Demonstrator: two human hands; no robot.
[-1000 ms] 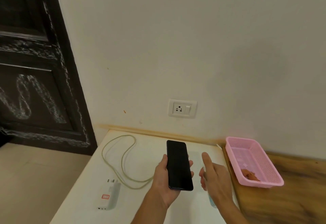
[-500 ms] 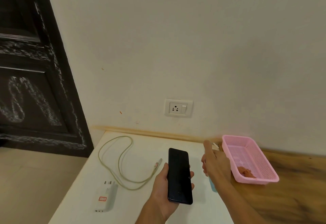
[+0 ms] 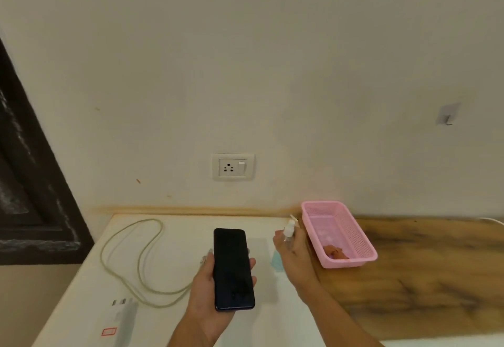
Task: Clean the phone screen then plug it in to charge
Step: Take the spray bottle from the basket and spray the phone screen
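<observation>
Nearest us, a blocky white charger (image 3: 124,316) lies blurry on the smooth white table (image 3: 180,228). Our left hand (image 3: 211,294) curls round the glossy black phone (image 3: 233,269), screen up. A pale cable (image 3: 141,259) loops alongside. Our right hand (image 3: 296,255) grips a small spray bottle (image 3: 289,230) beside the pink mesh basket (image 3: 341,226). The socket (image 3: 233,167) is on the wall.

The right hand (image 3: 296,254) hides most of the spray bottle (image 3: 289,230); the cable (image 3: 139,260) end vanishes behind the left hand (image 3: 207,292) and phone (image 3: 233,267); the charger (image 3: 125,316) is blurred.
</observation>
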